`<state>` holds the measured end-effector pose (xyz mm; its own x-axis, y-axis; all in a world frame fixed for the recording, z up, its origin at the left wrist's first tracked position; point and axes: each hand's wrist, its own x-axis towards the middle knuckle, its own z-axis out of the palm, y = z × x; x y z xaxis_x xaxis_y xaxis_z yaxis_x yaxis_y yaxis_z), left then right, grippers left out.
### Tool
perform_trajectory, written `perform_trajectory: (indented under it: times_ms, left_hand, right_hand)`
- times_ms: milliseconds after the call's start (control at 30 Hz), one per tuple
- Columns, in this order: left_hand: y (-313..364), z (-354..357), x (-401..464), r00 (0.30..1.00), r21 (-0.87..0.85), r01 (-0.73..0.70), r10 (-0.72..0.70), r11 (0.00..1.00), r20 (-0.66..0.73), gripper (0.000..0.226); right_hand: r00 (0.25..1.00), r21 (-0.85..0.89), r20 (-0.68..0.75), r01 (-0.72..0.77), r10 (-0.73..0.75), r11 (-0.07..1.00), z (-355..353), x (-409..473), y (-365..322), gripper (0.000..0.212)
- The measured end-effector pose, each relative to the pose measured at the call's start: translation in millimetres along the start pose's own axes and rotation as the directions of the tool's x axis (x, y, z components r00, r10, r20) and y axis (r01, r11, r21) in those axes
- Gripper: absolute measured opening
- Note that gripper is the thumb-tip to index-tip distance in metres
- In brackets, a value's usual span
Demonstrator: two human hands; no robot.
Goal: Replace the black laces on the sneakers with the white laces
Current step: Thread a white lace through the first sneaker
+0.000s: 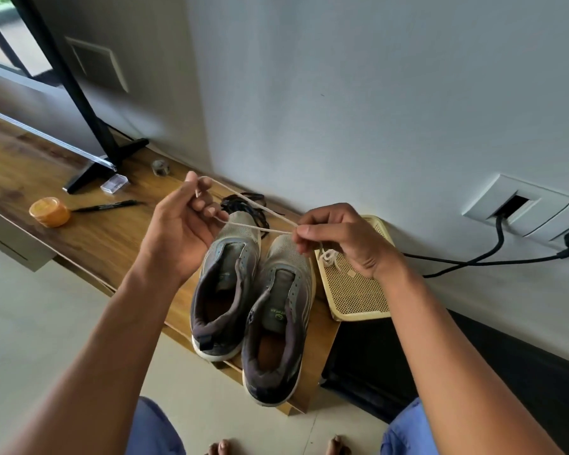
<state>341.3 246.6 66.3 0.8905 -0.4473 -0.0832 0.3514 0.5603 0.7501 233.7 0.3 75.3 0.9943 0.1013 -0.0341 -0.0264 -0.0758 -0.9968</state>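
White lace (260,224) runs taut between both raised hands above the 2 grey sneakers (250,297), which stand side by side, unlaced, at the end of the wooden shelf (89,244). Left hand (181,221), palm turned up, pinches one end between thumb and fingers. Right hand (339,238), knuckles up, pinches the strand, its loose tail bunched below over the cream mesh tray (355,297). Black laces (247,205) lie heaped just beyond the toes.
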Motion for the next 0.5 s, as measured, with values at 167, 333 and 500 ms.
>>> perform_trajectory:
  times_ms: [167,333,500]
  left_hand:
    - [8.8,-14.0,-1.6,0.996,0.172,-0.068,0.077,0.983,-0.046,0.026]
    - [9.3,-23.2,-4.3,0.903,0.738,-0.318,0.428,0.594,0.045,0.022]
    - [6.7,-25.3,-4.6,0.875,0.919,-0.306,0.455,0.248,0.168,0.010]
  right_hand:
    - [1.000,0.122,-0.014,-0.023,0.025,0.992,-8.3,-0.9,-1.2,0.017]
    - [0.998,0.176,-0.047,-0.025,0.033,0.984,-6.3,0.6,-2.2,0.020]
    - [0.997,0.229,-0.036,-0.052,0.061,0.972,-10.3,-1.6,-4.1,0.021]
